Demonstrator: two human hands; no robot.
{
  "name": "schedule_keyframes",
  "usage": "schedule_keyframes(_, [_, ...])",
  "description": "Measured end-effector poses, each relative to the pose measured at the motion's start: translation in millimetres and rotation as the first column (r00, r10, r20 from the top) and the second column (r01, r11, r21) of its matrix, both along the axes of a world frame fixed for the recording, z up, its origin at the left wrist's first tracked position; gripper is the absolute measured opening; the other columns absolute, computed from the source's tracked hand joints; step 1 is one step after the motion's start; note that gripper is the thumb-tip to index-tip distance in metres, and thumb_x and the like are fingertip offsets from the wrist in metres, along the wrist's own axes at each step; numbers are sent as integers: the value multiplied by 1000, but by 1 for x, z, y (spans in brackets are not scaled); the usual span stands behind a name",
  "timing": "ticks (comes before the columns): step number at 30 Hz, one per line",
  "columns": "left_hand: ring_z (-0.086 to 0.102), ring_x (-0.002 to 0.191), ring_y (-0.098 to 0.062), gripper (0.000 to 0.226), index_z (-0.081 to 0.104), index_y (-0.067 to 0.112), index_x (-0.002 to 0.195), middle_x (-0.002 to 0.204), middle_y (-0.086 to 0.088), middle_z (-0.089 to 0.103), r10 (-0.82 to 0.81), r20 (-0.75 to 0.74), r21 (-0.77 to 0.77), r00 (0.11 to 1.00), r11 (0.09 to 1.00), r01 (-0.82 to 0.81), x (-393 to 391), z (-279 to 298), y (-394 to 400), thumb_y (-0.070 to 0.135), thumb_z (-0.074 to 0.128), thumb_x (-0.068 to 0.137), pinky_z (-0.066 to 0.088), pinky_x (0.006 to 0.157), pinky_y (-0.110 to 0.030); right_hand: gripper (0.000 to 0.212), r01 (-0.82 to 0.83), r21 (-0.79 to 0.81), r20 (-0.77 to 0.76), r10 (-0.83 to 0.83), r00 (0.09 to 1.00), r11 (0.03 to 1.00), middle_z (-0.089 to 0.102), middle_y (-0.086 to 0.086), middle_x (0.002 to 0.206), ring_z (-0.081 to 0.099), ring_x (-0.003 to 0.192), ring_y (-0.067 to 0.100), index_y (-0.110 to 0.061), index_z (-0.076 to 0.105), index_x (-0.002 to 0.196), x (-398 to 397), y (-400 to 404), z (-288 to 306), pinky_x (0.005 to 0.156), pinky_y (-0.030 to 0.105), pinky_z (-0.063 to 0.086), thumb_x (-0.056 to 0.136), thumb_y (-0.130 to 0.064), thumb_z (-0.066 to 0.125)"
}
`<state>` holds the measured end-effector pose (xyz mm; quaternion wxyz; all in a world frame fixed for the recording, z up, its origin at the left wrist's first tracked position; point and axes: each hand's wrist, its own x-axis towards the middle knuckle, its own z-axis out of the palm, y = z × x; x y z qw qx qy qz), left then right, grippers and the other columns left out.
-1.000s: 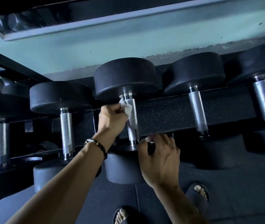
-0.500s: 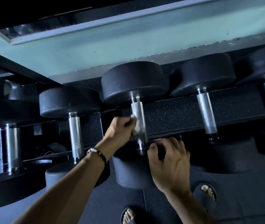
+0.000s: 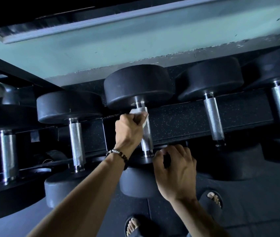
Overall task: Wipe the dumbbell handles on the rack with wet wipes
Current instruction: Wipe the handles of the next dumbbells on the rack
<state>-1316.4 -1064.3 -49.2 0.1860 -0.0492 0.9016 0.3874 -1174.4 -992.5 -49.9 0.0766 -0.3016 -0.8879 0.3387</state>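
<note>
Two hands at the middle dumbbell handle (image 3: 146,130): left hand (image 3: 129,129) clenches a wet wipe (image 3: 138,111) against its top, right hand (image 3: 176,170) grasps the near weight head (image 3: 136,183) below it.

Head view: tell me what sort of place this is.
Most likely a gym's free-weights corner: black round-headed dumbbells with knurled steel handles lie in a row on a dark speckled rack, over dark rubber floor matting.

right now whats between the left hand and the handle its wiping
In the head view, a white wet wipe lies between the left hand and the knurled handle.
</note>
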Motion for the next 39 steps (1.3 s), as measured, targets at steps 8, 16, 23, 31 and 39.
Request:
schedule_keyframes(8, [63,64,-6,43,57,21,54,62,-1,57,91,16,114,996,989,-92,-19,-5,13,36,67,92,49,65,-18,31,7,-19,10,-6,1000,1000,62,-2,75,57,79,28,-20,61,69,-1,0,1,77,44,46,83,-40,44])
schedule_keyframes(16, [45,42,0,29,61,11,68,51,8,50,-77,210,250,975,968,22,-1,3,-10,19,65,95,38,46,-14,31,-4,-22,31,5,1000,1000,62,1,76,57,78,28,-17,60,69,-1,-1,4,77,46,48,82,-39,43])
schedule_keyframes(23, [43,44,1,32,59,3,65,54,5,47,-265,311,251,913,949,190,16,-6,-27,14,66,94,40,47,-12,34,-23,-14,55,24,998,1000,63,1,78,56,80,28,-16,60,69,-1,-2,4,79,48,49,84,-41,42])
schedule_keyframes(31, [55,55,2,29,57,15,64,56,12,57,-307,274,300,911,928,223,7,-5,-31,8,77,83,45,55,-8,33,-15,-13,52,15,999,1000,63,0,79,56,81,26,-17,61,70,0,-1,2,77,43,45,84,-41,42])
schedule_keyframes(39, [62,56,5,12,74,4,88,59,13,68,-284,379,324,881,932,162,17,-12,-38,10,80,80,45,55,-7,36,-15,-45,96,19,995,999,62,0,81,55,84,26,-18,61,71,-2,-1,5,80,45,47,85,-43,40])
